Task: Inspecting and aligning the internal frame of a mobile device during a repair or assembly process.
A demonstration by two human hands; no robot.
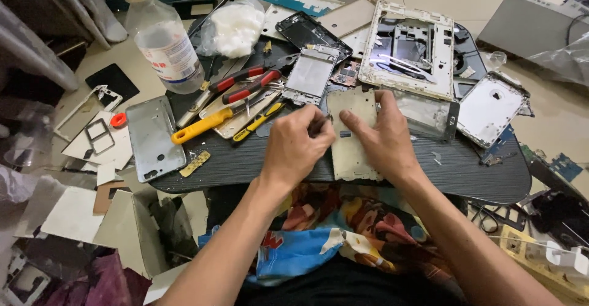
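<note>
A pale phone mid-frame [351, 135] is seen lying flat on the dark round bench [466, 174], near its edge closest to the person, with its long axis running from 12 to 6 o'clock. The right hand [381, 139] is laid on the frame's right half, fingers spread and pressing down, the index tip set near the upper middle of the plate; nothing is enclosed in this grip, the frame being only pinned under it. The left hand [296, 147] is placed just beside the frame's left edge, at about 9 o'clock from it, its fingers curled tight around a thin dark tool [320, 123] whose tip is directed toward 3 o'clock, at the frame's upper left corner. What kind of tool it is cannot be made out, since most of it is hidden in the closed fingers. Both hands are equally close to the frame; the left is touching or nearly touching its edge, and the contact itself is covered by the knuckles.

At 10 to 11 o'clock from the hands, red-handled pliers [245, 84] and a yellow-handled screwdriver [201, 126] are left among loose parts. A clear plastic bottle [164, 45] is stood upright at 11 o'clock, with a bag of white cotton [234, 28] beside it. A large white phone chassis [408, 49] is set at 1 o'clock, and a grey back cover [153, 137] lies at 9 o'clock, overhanging the bench edge. The lower end of the mid-frame is partly masked by the right wrist.
</note>
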